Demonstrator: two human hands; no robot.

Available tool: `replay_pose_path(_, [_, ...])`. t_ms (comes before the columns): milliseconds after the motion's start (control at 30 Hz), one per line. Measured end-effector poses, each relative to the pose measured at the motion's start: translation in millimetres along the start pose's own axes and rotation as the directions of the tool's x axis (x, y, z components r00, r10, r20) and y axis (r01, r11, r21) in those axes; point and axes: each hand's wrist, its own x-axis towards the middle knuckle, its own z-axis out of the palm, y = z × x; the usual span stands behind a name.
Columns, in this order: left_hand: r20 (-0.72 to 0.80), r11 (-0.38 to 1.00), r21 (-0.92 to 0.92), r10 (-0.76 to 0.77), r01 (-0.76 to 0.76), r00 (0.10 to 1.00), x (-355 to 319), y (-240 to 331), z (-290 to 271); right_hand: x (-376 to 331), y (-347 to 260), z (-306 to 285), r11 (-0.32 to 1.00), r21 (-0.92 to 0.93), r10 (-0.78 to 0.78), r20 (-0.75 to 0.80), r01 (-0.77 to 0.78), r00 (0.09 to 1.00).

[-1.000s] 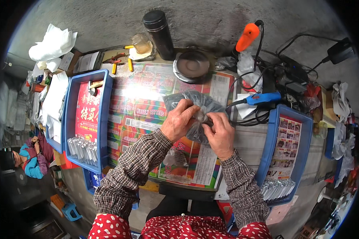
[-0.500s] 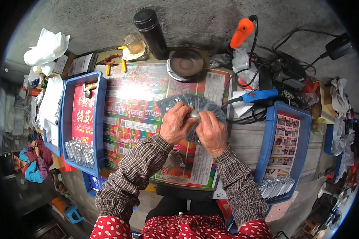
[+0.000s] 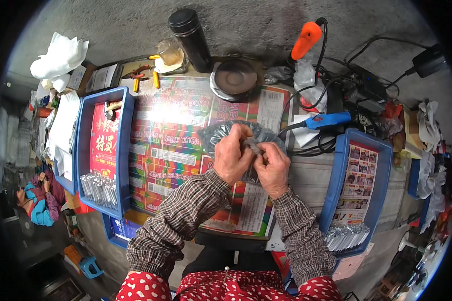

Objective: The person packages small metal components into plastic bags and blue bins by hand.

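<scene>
A clear plastic bag with dark contents (image 3: 215,132) lies on the colourful printed sheet (image 3: 178,173) in front of me. Its bunched neck (image 3: 253,145) is pinched between both hands. My left hand (image 3: 232,159) is closed on the neck from the left, thumb and fingers pressed together. My right hand (image 3: 273,170) grips the same gathered plastic from the right, fingers curled. What the bag contains cannot be made out, and the hands cover its near part.
Blue trays stand left (image 3: 127,150) and right (image 3: 335,190), each with many slim silvery pieces at its near end. Behind are a black flask (image 3: 192,42), a brown round dish (image 3: 234,78), and corded tools with orange (image 3: 306,40) and blue (image 3: 328,120) handles. Another person (image 3: 42,200) sits far left.
My left hand has shifted right and turned more upright, closer to the right hand. The right hand has moved slightly right, and the bag's neck is now more bunched between the fingers.
</scene>
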Motion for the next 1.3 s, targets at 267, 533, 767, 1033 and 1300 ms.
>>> replay_pose_path(267, [-0.011, 0.968, -0.189, -0.171, 0.165, 0.985, 2, 0, 3, 1, -7, 4, 0.941, -0.248, -0.263, -0.099, 0.232, 0.96])
replay_pose_path(533, [0.121, 0.994, -0.071, -0.078, 0.087, 0.99, -1, 0, -1, 8, -1, 1, 0.962, -0.2, -0.204, -0.075, 0.186, 0.976])
replay_pose_path(767, [0.12, 0.937, 0.105, 0.321, -0.333, 0.94, -5, -12, -4, -1, -2, -2, 0.988, -0.093, -0.125, -0.035, 0.121, 0.992])
replay_pose_path(1033, [0.038, 0.975, 0.14, 0.166, -0.17, 0.985, -9, 0, 9, -11, 0, -7, 0.983, 0.129, 0.137, -0.024, -0.133, 0.99])
replay_pose_path(1300, [0.077, 0.943, -0.265, -0.187, 0.201, 0.979, -6, -1, 18, -7, -4, -4, 0.941, -0.225, -0.284, -0.128, 0.251, 0.95])
